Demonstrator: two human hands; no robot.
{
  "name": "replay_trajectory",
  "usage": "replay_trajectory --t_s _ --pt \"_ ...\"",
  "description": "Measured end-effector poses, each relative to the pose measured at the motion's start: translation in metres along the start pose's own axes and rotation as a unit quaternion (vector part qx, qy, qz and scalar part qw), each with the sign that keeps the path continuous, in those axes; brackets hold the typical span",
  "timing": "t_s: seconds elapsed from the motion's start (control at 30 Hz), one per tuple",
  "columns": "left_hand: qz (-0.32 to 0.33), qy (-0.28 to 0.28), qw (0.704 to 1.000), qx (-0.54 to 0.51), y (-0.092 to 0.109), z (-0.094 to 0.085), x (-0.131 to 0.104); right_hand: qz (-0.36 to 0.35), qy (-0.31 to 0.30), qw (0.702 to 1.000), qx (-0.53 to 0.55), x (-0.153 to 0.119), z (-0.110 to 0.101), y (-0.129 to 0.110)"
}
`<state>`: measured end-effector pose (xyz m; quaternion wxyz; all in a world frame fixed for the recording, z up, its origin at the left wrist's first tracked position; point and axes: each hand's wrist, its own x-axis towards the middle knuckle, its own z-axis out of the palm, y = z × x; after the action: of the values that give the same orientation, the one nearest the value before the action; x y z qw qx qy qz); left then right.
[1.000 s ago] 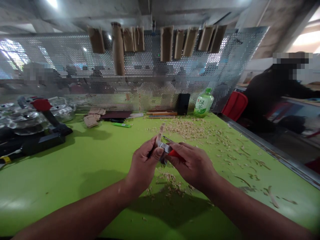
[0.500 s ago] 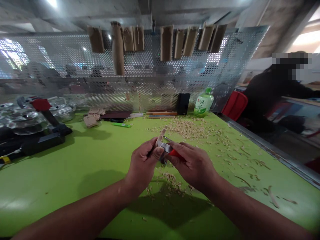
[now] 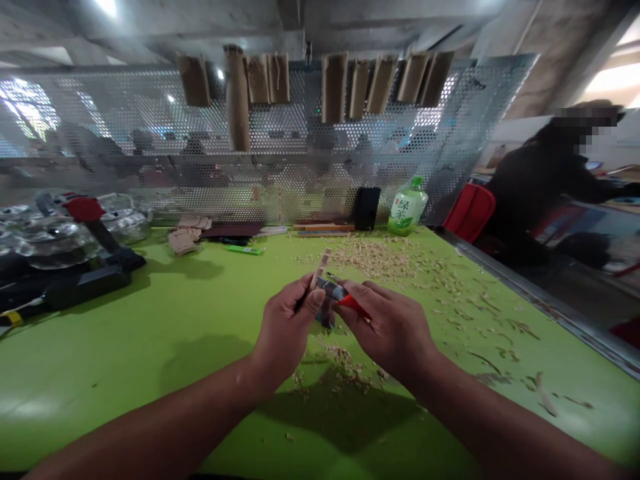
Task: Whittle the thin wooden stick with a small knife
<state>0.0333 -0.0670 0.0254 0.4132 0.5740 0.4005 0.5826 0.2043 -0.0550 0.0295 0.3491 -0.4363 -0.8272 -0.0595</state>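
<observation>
My left hand (image 3: 287, 313) is closed around a narrow pale strip of wood (image 3: 323, 261), whose upper end sticks out above the fingers. My right hand (image 3: 387, 320) grips a red-handled knife (image 3: 354, 305). The knife's metal front part lies across the wood, close to my left thumb; the exact contact of its edge is too small to make out. Below the two hands, a small pile of wood shavings (image 3: 345, 363) lies on the green table (image 3: 210, 307). A dark piece under the knife is partly hidden by my hands.
More shavings (image 3: 375, 259) spread across the back and right of the table. A green tea bottle (image 3: 407, 208) and a black box (image 3: 367, 208) stand by the perforated panel (image 3: 295, 170). Wooden pieces (image 3: 185, 239) and a black tool (image 3: 90, 273) lie at left. A person (image 3: 540, 177) sits at right.
The knife's metal part has turned and shifted slightly on the wood, toward its upper end. My left thumb has moved a little lower. Both hands keep their hold.
</observation>
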Motion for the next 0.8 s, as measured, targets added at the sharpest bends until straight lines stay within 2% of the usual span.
replay_trajectory --t_s 0.13,0.27,0.47,0.67,0.8 --pt "-0.014 -0.008 1.000 -0.012 -0.0011 -0.0006 0.0018 0.016 -0.046 0.993 0.108 0.0027 0.0034 0.0044" --pt "-0.027 -0.010 0.999 -0.013 -0.0009 -0.0010 0.0019 0.023 -0.073 0.989 0.130 0.0044 0.0045 0.0062" --pt "-0.044 -0.017 0.999 -0.027 -0.0016 -0.0026 0.0019 0.026 -0.061 0.994 0.087 0.0043 0.0031 0.0037" --pt "-0.059 -0.012 0.997 -0.045 -0.0018 -0.0020 0.0029 0.008 -0.035 0.999 -0.016 0.0022 0.0015 0.0025" --pt "-0.058 -0.013 0.997 -0.048 -0.0027 -0.0018 0.0035 0.006 -0.018 0.999 -0.025 0.0020 0.0018 0.0037"
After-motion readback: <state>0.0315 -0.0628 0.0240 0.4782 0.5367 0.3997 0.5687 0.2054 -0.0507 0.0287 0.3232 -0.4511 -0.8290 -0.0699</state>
